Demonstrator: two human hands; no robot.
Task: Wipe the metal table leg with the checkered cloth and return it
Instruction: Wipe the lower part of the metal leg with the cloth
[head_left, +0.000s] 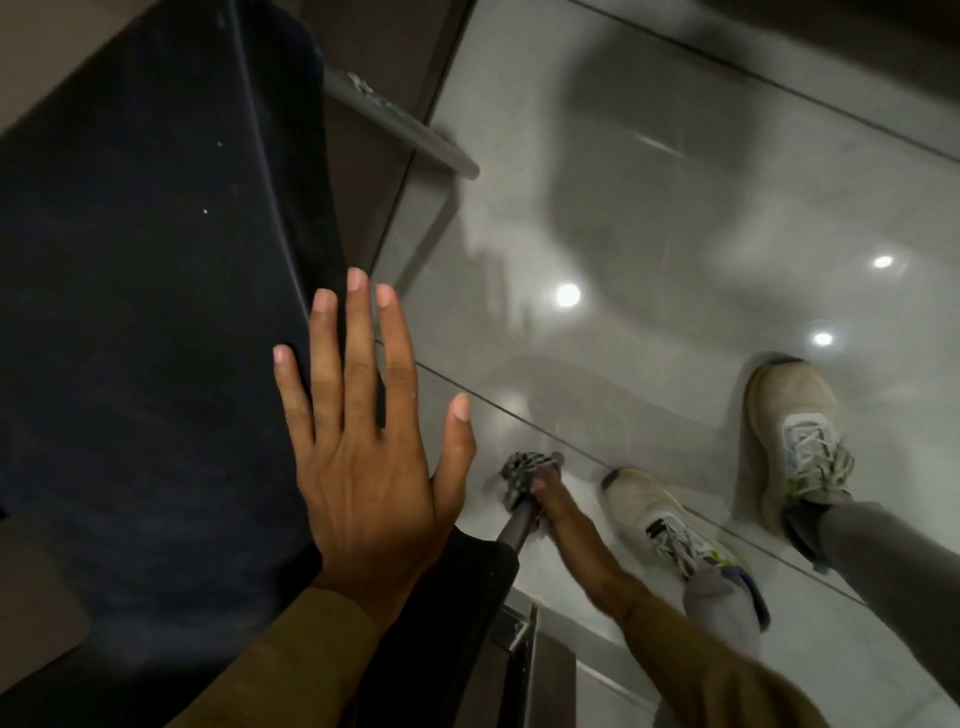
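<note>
Left hand (363, 441) flat, fingers (358, 332) spread open, pressed on the dark tabletop (130, 312) near its edge. Right hand (545, 486) low near the floor (675, 208), fingers closed around the checkered cloth (519, 470), which is wrapped against the metal table leg (517, 525) close to its foot. Two pale shoes (795, 436) stand beside it.

Glossy grey floor tiles (675, 208) are stretching far and right, dark grout lines crossing them, three ceiling-light reflections (568, 295) shining. A dark navy seat (130, 260) is filling the left side.
</note>
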